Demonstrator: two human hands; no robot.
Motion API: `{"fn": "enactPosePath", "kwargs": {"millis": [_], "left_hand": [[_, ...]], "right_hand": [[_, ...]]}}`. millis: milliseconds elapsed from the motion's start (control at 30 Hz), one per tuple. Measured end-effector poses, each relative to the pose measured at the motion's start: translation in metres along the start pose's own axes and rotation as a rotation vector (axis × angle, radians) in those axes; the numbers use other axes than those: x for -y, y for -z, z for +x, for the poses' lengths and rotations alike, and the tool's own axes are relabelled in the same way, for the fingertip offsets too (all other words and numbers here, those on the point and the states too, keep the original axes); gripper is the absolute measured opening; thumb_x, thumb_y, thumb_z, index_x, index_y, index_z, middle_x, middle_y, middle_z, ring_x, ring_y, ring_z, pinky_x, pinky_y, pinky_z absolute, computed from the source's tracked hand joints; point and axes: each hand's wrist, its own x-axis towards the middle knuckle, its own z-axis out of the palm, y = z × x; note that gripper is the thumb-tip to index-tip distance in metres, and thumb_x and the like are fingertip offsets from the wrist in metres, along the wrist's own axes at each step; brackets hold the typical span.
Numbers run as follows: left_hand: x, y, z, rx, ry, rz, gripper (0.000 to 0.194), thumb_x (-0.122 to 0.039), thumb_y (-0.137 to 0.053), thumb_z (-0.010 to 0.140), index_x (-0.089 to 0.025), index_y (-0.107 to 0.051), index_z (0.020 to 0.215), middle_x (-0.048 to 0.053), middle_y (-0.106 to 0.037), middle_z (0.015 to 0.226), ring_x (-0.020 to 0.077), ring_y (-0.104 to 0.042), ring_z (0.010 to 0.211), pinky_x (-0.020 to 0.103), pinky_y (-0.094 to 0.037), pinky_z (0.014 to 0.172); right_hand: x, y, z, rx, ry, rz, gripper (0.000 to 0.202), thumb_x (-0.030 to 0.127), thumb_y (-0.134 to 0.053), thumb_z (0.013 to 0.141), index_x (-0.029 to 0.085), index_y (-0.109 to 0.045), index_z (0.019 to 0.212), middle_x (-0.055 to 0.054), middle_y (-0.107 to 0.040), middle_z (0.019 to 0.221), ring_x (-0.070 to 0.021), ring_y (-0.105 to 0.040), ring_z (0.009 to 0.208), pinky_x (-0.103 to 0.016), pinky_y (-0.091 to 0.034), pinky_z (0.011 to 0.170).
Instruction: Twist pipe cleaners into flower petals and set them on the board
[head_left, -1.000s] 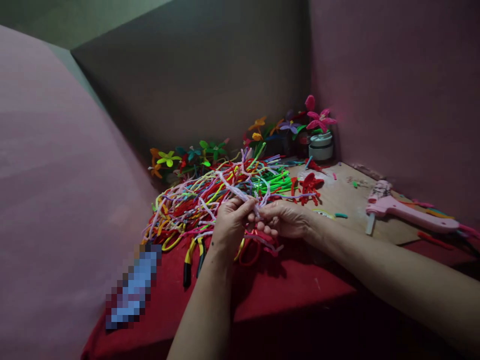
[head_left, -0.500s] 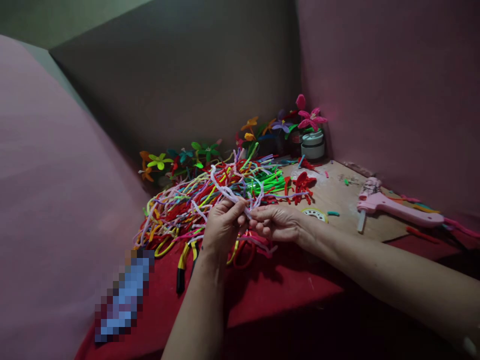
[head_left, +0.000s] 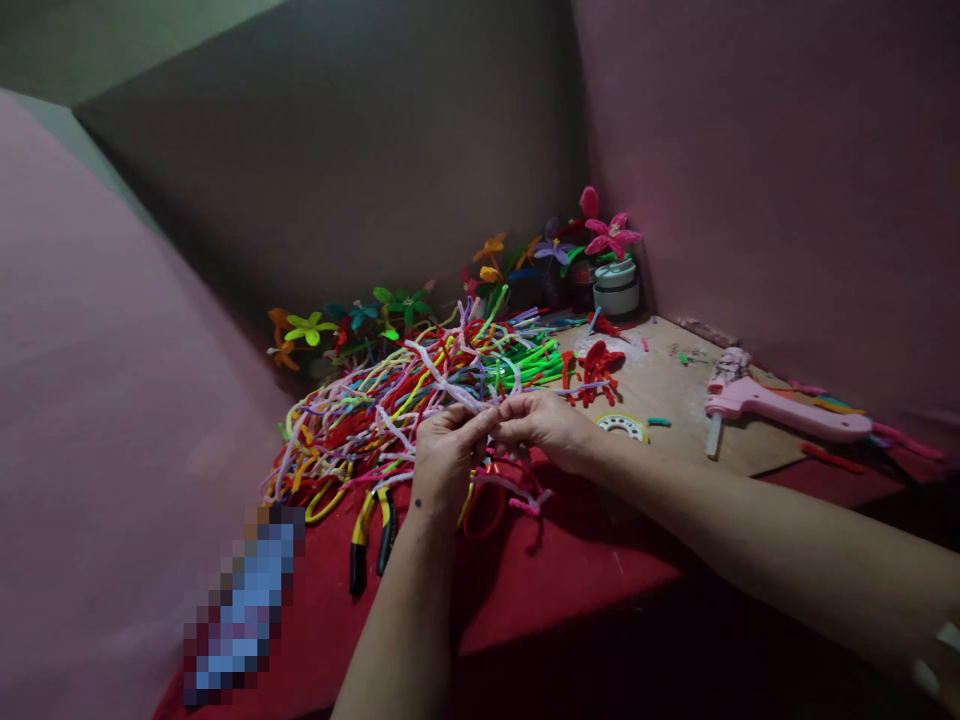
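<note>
Pale lilac pipe cleaners are pinched between both my hands, in front of a heap of pipe cleaners. My left hand is closed on them, thumb and forefinger pressed together. From the right, my right hand meets it, its fingertips closed on the same strands. My fingers hide the part where the strands meet. The big heap of many-coloured pipe cleaners lies just behind, with a green bundle at its right. Below my left hand are yellow-and-black pliers and red-handled scissors, partly covered.
A pink glue gun lies on the board at right, near a roll of tape and red pipe-cleaner pieces. Behind stand pipe-cleaner flowers and a grey jar. Red cloth covers the front.
My right hand has turned over a little and its fingers have drawn closer to my left fingertips. The lilac strands have tilted lower. The whole view has shifted slightly.
</note>
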Motion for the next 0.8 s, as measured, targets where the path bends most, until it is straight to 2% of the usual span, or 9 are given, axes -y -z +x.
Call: {"fn": "enactPosePath", "kwargs": {"millis": [100, 200, 300, 400, 467, 533, 667, 800], "left_hand": [[-0.003, 0.000, -0.001, -0.138, -0.064, 0.044, 0.021, -0.032, -0.066, 0.067, -0.011, -0.059, 0.071, -0.007, -0.041, 0.042, 0.0029, -0.034, 0.035, 0.015, -0.025, 0.035], [-0.005, 0.003, -0.001, -0.204, -0.094, 0.086, 0.021, -0.032, -0.064, 0.068, -0.013, -0.059, 0.075, -0.006, -0.045, 0.043, 0.0042, -0.037, 0.036, 0.016, -0.028, 0.035], [-0.006, 0.009, 0.001, -0.162, -0.095, 0.108, 0.020, -0.032, -0.063, 0.068, -0.014, -0.057, 0.074, -0.006, -0.045, 0.043, 0.0048, -0.037, 0.036, 0.016, -0.028, 0.035], [-0.006, 0.012, 0.003, -0.060, -0.044, 0.088, 0.019, -0.032, -0.064, 0.068, -0.015, -0.056, 0.071, -0.006, -0.044, 0.043, 0.0044, -0.036, 0.036, 0.016, -0.027, 0.035], [-0.006, 0.011, 0.003, -0.005, -0.019, 0.108, 0.019, -0.031, -0.064, 0.068, -0.014, -0.055, 0.067, -0.006, -0.044, 0.043, 0.0040, -0.035, 0.036, 0.016, -0.028, 0.036], [-0.006, 0.009, 0.002, -0.006, -0.032, 0.142, 0.018, -0.029, -0.064, 0.067, -0.013, -0.055, 0.064, -0.006, -0.044, 0.043, 0.0037, -0.035, 0.036, 0.016, -0.027, 0.037], [-0.004, 0.006, 0.002, -0.084, -0.082, 0.135, 0.018, -0.030, -0.064, 0.067, -0.013, -0.058, 0.069, -0.005, -0.045, 0.042, 0.0046, -0.036, 0.036, 0.017, -0.028, 0.036], [-0.002, 0.008, 0.003, -0.074, -0.091, 0.094, 0.019, -0.031, -0.064, 0.067, -0.013, -0.058, 0.071, -0.005, -0.047, 0.044, 0.0050, -0.038, 0.036, 0.017, -0.029, 0.036]], "right_hand": [[-0.002, -0.001, 0.001, -0.073, -0.025, -0.089, 0.012, 0.016, -0.063, 0.062, 0.013, -0.052, 0.056, 0.002, -0.056, 0.043, -0.0063, -0.044, 0.032, -0.017, -0.030, 0.033], [0.000, -0.004, 0.000, -0.111, -0.079, -0.182, 0.013, 0.012, -0.060, 0.062, 0.014, -0.050, 0.054, 0.004, -0.052, 0.037, -0.0055, -0.040, 0.028, -0.017, -0.026, 0.031], [0.004, -0.006, -0.002, -0.077, -0.051, -0.162, 0.013, 0.017, -0.061, 0.064, 0.013, -0.052, 0.056, 0.003, -0.055, 0.042, -0.0059, -0.043, 0.032, -0.018, -0.029, 0.034], [0.006, -0.007, -0.004, -0.008, 0.019, -0.117, 0.018, 0.026, -0.062, 0.067, 0.011, -0.057, 0.060, 0.000, -0.060, 0.049, -0.0062, -0.048, 0.040, -0.018, -0.035, 0.041], [0.006, -0.007, -0.004, -0.005, 0.004, -0.105, 0.019, 0.028, -0.061, 0.067, 0.011, -0.057, 0.059, 0.000, -0.060, 0.049, -0.0064, -0.048, 0.040, -0.018, -0.035, 0.041], [0.003, -0.007, -0.004, -0.029, -0.024, -0.095, 0.018, 0.026, -0.061, 0.066, 0.012, -0.055, 0.057, 0.000, -0.059, 0.047, -0.0067, -0.047, 0.037, -0.018, -0.034, 0.039], [0.001, -0.005, -0.002, -0.028, -0.060, -0.043, 0.019, 0.027, -0.064, 0.064, 0.011, -0.055, 0.058, -0.002, -0.062, 0.049, -0.0086, -0.051, 0.038, -0.019, -0.037, 0.039], [0.002, -0.004, -0.002, 0.000, -0.113, -0.002, 0.017, 0.026, -0.064, 0.063, 0.010, -0.057, 0.060, -0.004, -0.063, 0.051, -0.0110, -0.056, 0.042, -0.020, -0.042, 0.043]]}}
